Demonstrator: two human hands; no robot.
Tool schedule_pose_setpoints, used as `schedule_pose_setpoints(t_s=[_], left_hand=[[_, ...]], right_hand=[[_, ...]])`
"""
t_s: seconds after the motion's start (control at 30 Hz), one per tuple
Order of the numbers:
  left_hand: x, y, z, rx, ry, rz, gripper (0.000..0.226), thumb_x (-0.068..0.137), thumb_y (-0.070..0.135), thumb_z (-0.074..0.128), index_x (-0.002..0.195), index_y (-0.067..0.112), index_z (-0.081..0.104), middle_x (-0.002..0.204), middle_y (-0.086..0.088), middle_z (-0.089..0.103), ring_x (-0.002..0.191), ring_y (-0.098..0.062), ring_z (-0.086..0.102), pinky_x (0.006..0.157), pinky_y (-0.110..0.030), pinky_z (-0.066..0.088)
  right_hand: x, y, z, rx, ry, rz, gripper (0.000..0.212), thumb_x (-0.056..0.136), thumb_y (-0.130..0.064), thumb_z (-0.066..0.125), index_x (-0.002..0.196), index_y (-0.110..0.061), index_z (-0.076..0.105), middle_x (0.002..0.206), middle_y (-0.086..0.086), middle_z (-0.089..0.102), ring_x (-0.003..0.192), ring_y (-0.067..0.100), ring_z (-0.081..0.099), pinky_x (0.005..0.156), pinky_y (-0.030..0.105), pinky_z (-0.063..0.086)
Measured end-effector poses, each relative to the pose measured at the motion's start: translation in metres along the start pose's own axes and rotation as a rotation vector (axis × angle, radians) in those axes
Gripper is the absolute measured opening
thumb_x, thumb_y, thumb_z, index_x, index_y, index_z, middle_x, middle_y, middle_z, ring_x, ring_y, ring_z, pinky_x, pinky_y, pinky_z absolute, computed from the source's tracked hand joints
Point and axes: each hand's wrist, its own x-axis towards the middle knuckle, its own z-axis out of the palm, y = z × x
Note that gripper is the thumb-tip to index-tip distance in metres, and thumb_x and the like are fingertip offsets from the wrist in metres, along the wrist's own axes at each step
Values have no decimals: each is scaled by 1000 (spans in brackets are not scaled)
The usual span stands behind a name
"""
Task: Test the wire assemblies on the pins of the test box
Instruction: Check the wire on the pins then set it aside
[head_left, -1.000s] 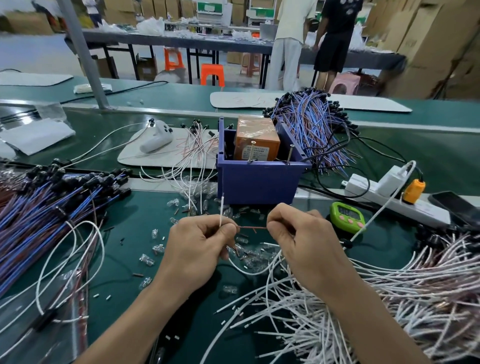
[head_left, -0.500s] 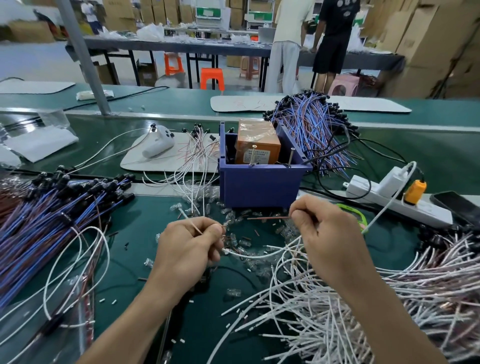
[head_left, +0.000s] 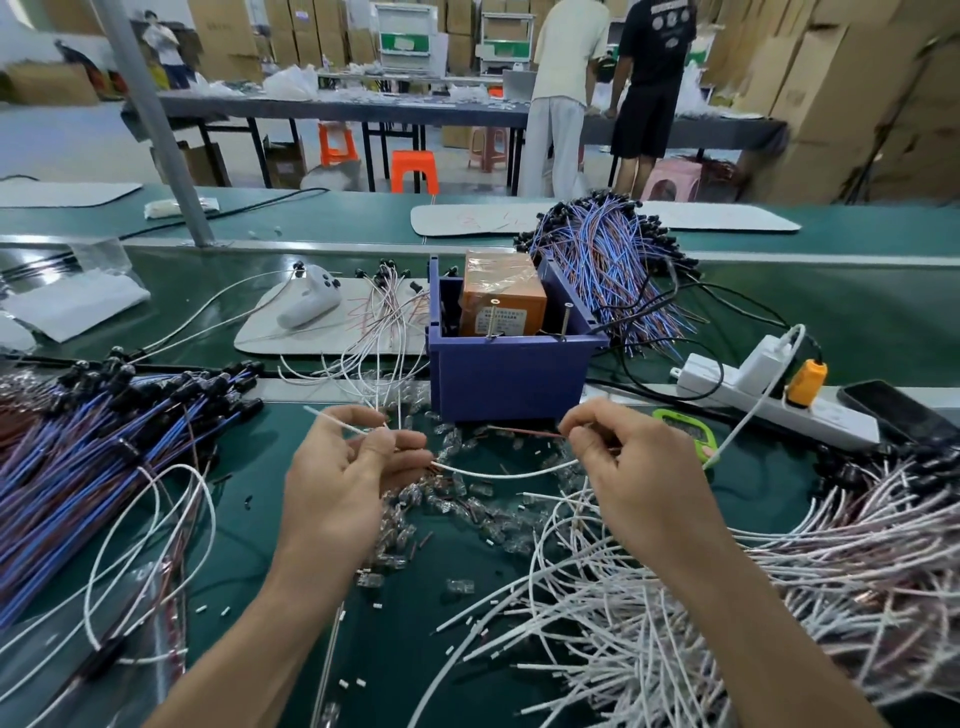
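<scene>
Green work surface (head_left: 857, 322), as an onlooker at the worker's shoulder sees it.

- **Left hand** (head_left: 353, 478): the fingers are curled, and thumb and forefinger pinch one wire assembly (head_left: 498, 474). Its white end juts up and left past the knuckles.
- **Right hand** (head_left: 639, 467): the fingers are likewise curled, with the tips pinching the same assembly. A thin reddish lead (head_left: 524, 431) points left from them.
- **Wire:** it sags in a shallow arc between the two hands, near the middle of the surface and just in front of the test box (head_left: 509, 384).
- **Box:** it is blue and holds an orange unit (head_left: 501, 299). Two upright pins (head_left: 566, 321) stand at its front wall, apart from the held wire.
- **Surroundings:** clear connectors (head_left: 467, 501) litter the surface beneath the hands. A heap of white wire assemblies (head_left: 805, 561) fills the near right corner, and blue bundles (head_left: 78, 467) lie along the left edge. A power strip (head_left: 769, 400) and a green timer (head_left: 691, 434) sit right of the box.
</scene>
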Motion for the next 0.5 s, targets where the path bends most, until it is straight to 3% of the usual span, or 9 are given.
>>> schedule_pose_setpoints(t_s=[0.1, 0.23, 0.33, 0.43, 0.5], left_hand=[[-2, 14, -5, 23, -9, 75, 12, 98, 17, 61, 92, 8, 67, 78, -15, 76, 59, -25, 73, 56, -26, 61], [-6, 31, -7, 147, -59, 132, 25, 96, 37, 58, 89, 26, 80, 58, -6, 64, 44, -16, 47, 40, -20, 41], [1, 43, 1, 248, -170, 64, 38, 107, 34, 47, 90, 36, 80, 58, 2, 49, 51, -16, 38, 50, -24, 38], [14, 58, 10, 371, -306, 6, 45, 108, 15, 42, 86, 29, 80, 66, 0, 49, 59, -16, 39, 67, -39, 36], [21, 66, 18, 450, -330, 14, 41, 108, 12, 44, 91, 27, 78, 61, 10, 54, 55, -6, 43, 59, -26, 41]], right_hand=[[2, -3, -7, -8, 35, -9, 21, 96, -12, 65, 84, -28, 71, 65, -21, 61, 54, 6, 52, 50, 13, 35], [13, -11, -21, 20, 77, -11, 18, 94, -16, 69, 83, -29, 74, 58, -19, 60, 50, 7, 53, 49, 13, 34], [26, -22, -38, 10, 126, -55, 14, 90, -17, 74, 82, -28, 78, 57, -17, 64, 51, 4, 57, 49, 13, 38], [44, -29, -58, 0, 119, -63, 16, 85, -14, 77, 77, -27, 80, 58, -15, 68, 52, 2, 60, 51, 11, 42], [57, -32, -69, -36, 50, -56, 17, 84, -14, 77, 72, -27, 79, 56, -17, 67, 50, 1, 59, 51, 8, 40]])
